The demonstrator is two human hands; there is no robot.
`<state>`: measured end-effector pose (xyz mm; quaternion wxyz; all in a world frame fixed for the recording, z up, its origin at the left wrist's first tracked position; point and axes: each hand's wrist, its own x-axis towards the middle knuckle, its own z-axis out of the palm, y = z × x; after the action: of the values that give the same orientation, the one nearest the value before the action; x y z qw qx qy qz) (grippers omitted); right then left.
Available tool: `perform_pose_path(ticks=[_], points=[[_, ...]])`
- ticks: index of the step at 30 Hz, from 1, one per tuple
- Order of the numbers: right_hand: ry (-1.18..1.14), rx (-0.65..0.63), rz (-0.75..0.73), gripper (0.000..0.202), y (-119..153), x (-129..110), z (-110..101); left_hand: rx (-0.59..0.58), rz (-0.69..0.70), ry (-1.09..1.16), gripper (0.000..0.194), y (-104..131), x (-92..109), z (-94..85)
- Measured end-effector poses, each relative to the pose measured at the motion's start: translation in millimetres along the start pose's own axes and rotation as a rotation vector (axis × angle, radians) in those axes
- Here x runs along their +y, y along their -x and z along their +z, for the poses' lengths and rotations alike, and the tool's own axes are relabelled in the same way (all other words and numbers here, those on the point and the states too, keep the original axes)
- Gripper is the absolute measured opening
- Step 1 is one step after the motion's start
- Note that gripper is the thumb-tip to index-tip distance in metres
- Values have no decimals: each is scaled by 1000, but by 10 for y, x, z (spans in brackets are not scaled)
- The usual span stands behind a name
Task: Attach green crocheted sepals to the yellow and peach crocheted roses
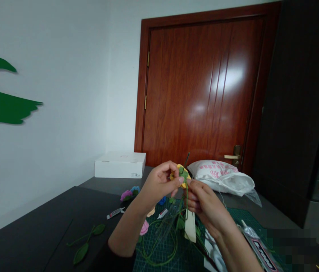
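A large tube (257,243) lies lower right; below centre, the left hand (161,183) pinches a yellow flower (182,175), the right hand (204,198) its green strand (187,198). Backing (186,174) looks attached, strand apparently unsecured.

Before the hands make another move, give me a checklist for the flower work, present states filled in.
1. Left hand on the yellow-and-green flower: ok, fingers and thumb are at its edge.
2. Right hand gripping the hanging green strand: cannot tell; its fingertips are close beside it, but the contact is too small to make out.
3. Dark stem standing up from the flower: ok, it sticks up above it.
4. Stem firmly fixed: cannot tell.
5. Cutting mat free of loose strands: not ok, green loops lie across it.
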<state>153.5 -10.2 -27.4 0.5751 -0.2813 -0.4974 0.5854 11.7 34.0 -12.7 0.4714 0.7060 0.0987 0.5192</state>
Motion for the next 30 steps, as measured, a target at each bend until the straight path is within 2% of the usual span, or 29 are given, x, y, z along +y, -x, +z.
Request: perform_pose_path(ticks=[5,7,12,18,23,30], points=[[154,12,-124,47,3,-9,-80,38,28,10,22,-15,-24,-5],[325,54,-242,38,17,-43,-163,55,30,23,22,-14,-10,-11],[950,248,-613,18,118,-187,-314,96,27,14,20,-6,29,-33],[1292,245,-915,10,221,-277,-246,112,60,-9,21,-10,28,-62],[1399,347,-1029,12,232,-291,-226,116,60,-24,20,-8,29,-68],[1425,363,-1057,11,228,-295,-246,128,63,-23,20,-8,31,-63]])
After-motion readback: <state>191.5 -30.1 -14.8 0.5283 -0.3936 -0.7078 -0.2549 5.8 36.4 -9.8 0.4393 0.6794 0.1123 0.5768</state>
